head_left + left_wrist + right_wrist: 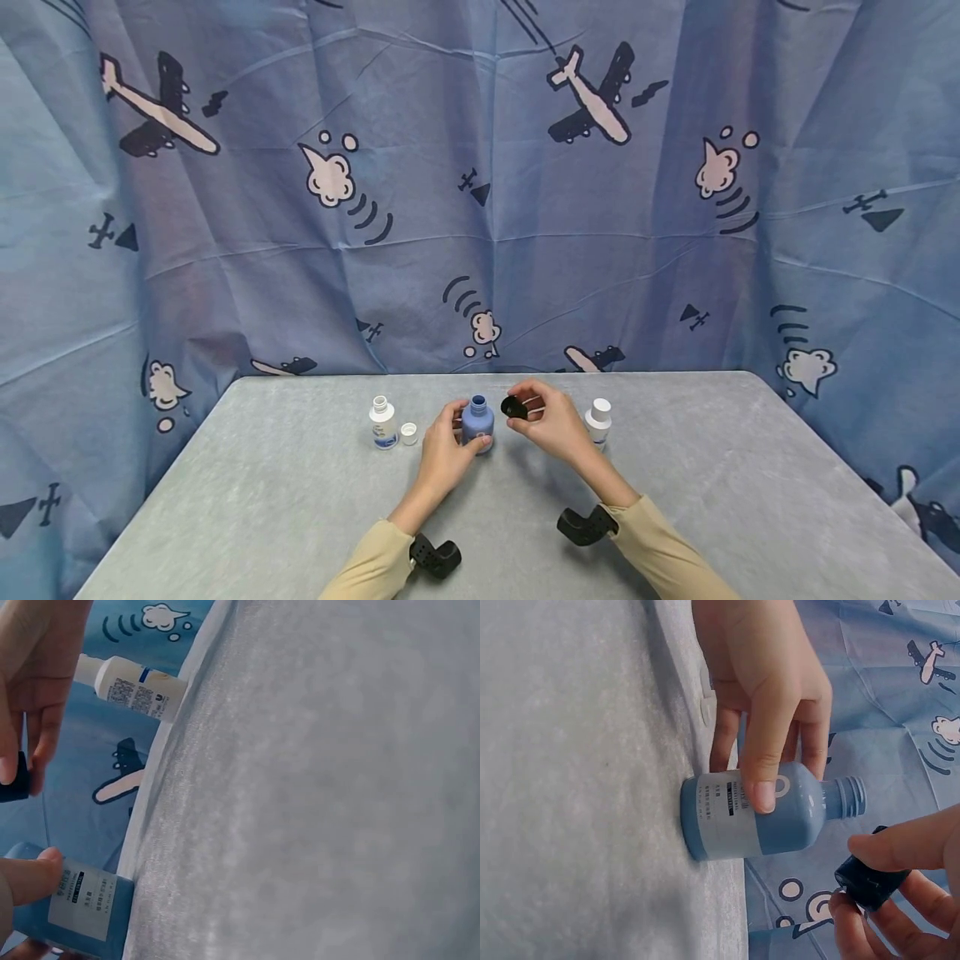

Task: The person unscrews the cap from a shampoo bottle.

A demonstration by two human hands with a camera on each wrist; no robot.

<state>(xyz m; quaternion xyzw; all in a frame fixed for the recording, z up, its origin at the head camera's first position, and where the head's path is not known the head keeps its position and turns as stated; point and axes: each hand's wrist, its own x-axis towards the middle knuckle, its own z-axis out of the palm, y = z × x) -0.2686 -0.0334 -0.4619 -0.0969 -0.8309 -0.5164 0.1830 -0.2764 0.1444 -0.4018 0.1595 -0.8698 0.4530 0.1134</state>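
A blue bottle (477,423) with a bare threaded neck stands upright on the table. My left hand (444,454) grips it round the body, the thumb across its label in the right wrist view. Just right of the bottle's mouth, my right hand (553,425) pinches a black cap (513,407) between thumb and fingers, held apart from the neck. The cap (871,882) is tilted, its hollow side showing in the head view. Left of my left hand stands an uncapped white bottle (383,423), with a white cap (408,433) lying beside it.
A capped white bottle (598,421) stands behind my right forearm, partly hidden by it. The grey-white table (247,500) ends at a back edge against a blue curtain (420,167) printed with planes. Each wrist wears a black camera mount.
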